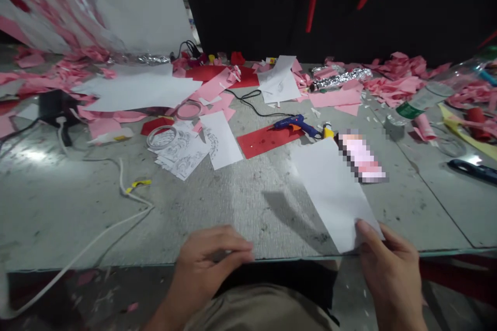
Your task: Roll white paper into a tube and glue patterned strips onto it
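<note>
The right hand (388, 261) pinches the near corner of a blank white sheet (330, 191) between thumb and fingers; the sheet reaches over the right-of-centre part of the table (233, 207), its far end near a blue glue gun (297, 124). The left hand (209, 258) is at the table's front edge, fingers curled and thumb close beneath them, though I cannot tell whether their tips meet. A red strip (254, 144) lies partly under the glue gun. Left of it are patterned papers (186, 158), with a tape ring (149, 138) on them.
</note>
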{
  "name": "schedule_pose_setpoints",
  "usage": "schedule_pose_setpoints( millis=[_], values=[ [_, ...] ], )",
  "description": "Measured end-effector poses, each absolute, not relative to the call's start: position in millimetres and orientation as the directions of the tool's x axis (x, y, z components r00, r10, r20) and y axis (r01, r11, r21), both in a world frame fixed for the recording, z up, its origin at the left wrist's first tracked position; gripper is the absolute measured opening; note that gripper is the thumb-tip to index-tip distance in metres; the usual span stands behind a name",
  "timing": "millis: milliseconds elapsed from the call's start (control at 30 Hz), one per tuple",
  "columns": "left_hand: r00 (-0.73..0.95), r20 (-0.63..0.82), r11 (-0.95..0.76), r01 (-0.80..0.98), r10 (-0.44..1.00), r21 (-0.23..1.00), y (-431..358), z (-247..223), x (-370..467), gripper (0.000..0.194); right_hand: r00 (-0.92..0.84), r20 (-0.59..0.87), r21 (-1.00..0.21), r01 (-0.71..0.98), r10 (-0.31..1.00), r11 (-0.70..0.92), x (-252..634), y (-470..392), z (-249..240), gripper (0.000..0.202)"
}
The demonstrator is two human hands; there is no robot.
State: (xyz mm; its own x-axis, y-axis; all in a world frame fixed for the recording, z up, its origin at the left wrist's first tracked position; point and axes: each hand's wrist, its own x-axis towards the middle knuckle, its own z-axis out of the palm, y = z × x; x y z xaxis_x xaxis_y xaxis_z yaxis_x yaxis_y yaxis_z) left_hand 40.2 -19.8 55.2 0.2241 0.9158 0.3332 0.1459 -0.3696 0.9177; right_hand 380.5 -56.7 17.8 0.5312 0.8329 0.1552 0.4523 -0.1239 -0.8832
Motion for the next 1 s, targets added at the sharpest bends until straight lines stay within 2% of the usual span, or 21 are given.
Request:
schedule_pose_setpoints(
  millis=[67, 100, 167, 233, 300, 333, 467, 600, 733, 867, 1000],
  values=[
    [0.174, 0.413, -0.447, 0.304, 0.894, 0.841, -21.6, 51.9, 29.3, 0.009, 0.497, 0.229, -0.851, 0.52, 0.837, -0.076, 376.0, -55.0, 23.2, 0.014],
    [0.166, 0.461, -0.487, 0.403, 0.872, 0.775, -22.2, 50.6, 24.5, 0.013, 0.422, 0.31, -0.818, 0.575, 0.852, 0.013, 372.4, -53.9, 27.1, 0.01],
    [0.181, 0.564, -0.547, 0.592, 0.806, 0.592, -23.3, 48.9, 16.6, 0.027, 0.136, 0.481, -0.706, 0.645, 0.866, 0.291, 363.4, -49.4, 36.5, 0.027],
    [0.227, 0.651, -0.581, 0.709, 0.725, 0.399, -24.0, 48.6, 10.7, 0.051, -0.214, 0.532, -0.58, 0.612, 0.819, 0.537, 353.4, -40.9, 46.1, 0.049],
    [0.306, 0.672, -0.609, 0.745, 0.674, 0.272, -24.0, 49.3, 5.9, 0.062, -0.392, 0.537, -0.491, 0.574, 0.746, 0.655, 344.4, -30.6, 52.1, 0.056],
    [0.35, 0.657, -0.627, 0.74, 0.667, 0.242, -23.7, 49.6, 3.5, 0.06, -0.434, 0.541, -0.461, 0.564, 0.721, 0.685, 341.0, -25.8, 53.0, 0.055],
    [0.452, 0.599, -0.699, 0.661, 0.661, 0.272, -22.0, 46.7, -4.7, 0.036, -0.523, 0.513, -0.418, 0.541, 0.681, 0.73, 334.9, -14.9, 45.9, 0.049],
    [0.425, 0.614, -0.696, 0.651, 0.665, 0.303, -22.8, 37.0, -6.3, 0.034, -0.577, 0.446, -0.349, 0.591, 0.684, 0.727, 336.0, -14.5, 37.8, 0.05],
    [0.43, 0.614, -0.694, 0.662, 0.662, 0.283, -23.1, 31.7, -1.8, 0.033, -0.642, 0.308, -0.303, 0.633, 0.702, 0.712, 338.7, -16.3, 32.4, 0.05],
    [0.517, 0.526, -0.706, 0.659, 0.675, 0.259, -22.4, 32.9, -0.2, 0.02, -0.64, 0.263, -0.317, 0.65, 0.722, 0.691, 341.3, -19.0, 28.2, 0.05],
    [0.556, 0.466, -0.711, 0.644, 0.688, 0.281, -21.5, 32.5, -1.2, 0.018, -0.594, 0.227, -0.365, 0.683, 0.772, 0.633, 341.0, -22.2, 30.6, 0.05]
  ],
)
